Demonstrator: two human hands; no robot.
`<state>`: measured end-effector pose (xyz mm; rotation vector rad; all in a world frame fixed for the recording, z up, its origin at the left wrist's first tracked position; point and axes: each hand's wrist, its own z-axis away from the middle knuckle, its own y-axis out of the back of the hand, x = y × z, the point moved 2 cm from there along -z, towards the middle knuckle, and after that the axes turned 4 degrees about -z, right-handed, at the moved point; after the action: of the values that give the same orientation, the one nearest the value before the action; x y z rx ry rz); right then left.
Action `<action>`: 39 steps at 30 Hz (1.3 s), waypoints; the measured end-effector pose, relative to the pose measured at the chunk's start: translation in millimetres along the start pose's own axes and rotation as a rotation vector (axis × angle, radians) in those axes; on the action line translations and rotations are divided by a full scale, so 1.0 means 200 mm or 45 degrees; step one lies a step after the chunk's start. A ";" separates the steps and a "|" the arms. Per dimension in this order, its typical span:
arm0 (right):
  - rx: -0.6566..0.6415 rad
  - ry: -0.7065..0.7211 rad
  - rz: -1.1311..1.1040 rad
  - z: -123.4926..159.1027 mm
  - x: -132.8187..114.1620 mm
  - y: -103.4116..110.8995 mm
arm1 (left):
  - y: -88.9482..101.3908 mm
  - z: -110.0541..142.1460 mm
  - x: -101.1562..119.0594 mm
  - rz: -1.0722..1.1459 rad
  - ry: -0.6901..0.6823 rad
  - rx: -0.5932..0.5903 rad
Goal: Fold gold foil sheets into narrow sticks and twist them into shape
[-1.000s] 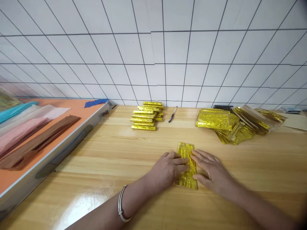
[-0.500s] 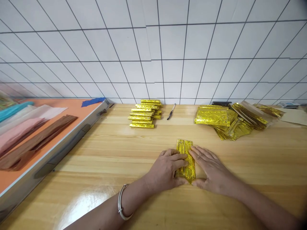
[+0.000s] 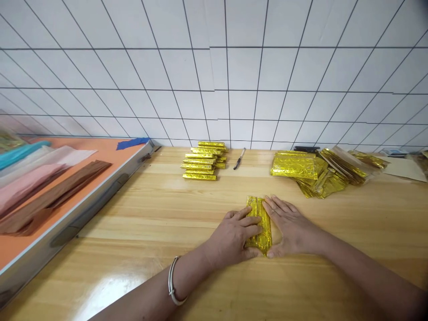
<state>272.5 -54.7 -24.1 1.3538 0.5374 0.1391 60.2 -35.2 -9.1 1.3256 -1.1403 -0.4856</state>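
A folded sheet of gold foil paper (image 3: pixel 264 223) lies flat on the table, its long side pointing away from me and a lengthwise crease line down it. Across its left half rests my left hand (image 3: pixel 236 234), fingers spread and pressing on the foil, the thumb at the bottom edge. My right hand (image 3: pixel 290 226) lies open along the right edge, fingertips at the upper right corner and thumb by the lower right corner. Part of the foil is hidden under the left fingers.
Folded gold foil strips (image 3: pixel 199 167) are stacked near the wall, beside a pen (image 3: pixel 240 159). Gold foil sheets (image 3: pixel 294 165) lie piled at back right. On the left, an orange board (image 3: pixel 96 149) holds brown crepe paper (image 3: pixel 63 191), pink paper (image 3: pixel 30 185) and blue paper (image 3: pixel 133 143).
My left thumb has come down to the foil's bottom edge. My right fingers have slid up the right edge, and the right thumb has moved to the lower corner.
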 end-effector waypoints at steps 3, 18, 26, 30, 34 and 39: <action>-0.048 0.013 -0.005 0.00 0.02 0.03 | 0.00 0.00 0.01 -0.017 -0.010 0.006; 0.059 0.247 -0.114 -0.23 -0.12 0.08 | 0.03 0.00 0.01 -0.083 -0.052 0.052; 0.070 0.262 -0.006 -0.23 -0.08 0.04 | 0.00 0.09 0.09 -0.148 0.001 -0.137; 0.083 0.298 0.036 -0.22 -0.08 0.03 | 0.03 0.18 0.17 -0.139 0.008 -0.241; 0.090 0.292 0.074 -0.23 -0.07 0.02 | 0.07 0.28 0.25 -0.078 0.041 -0.272; 0.118 0.297 0.098 -0.23 -0.07 0.01 | 0.14 0.29 0.24 0.084 0.057 -0.165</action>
<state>240.2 -18.3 -23.5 1.4581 0.6942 0.3416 22.1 -96.6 24.9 1.1774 -1.0940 -0.4715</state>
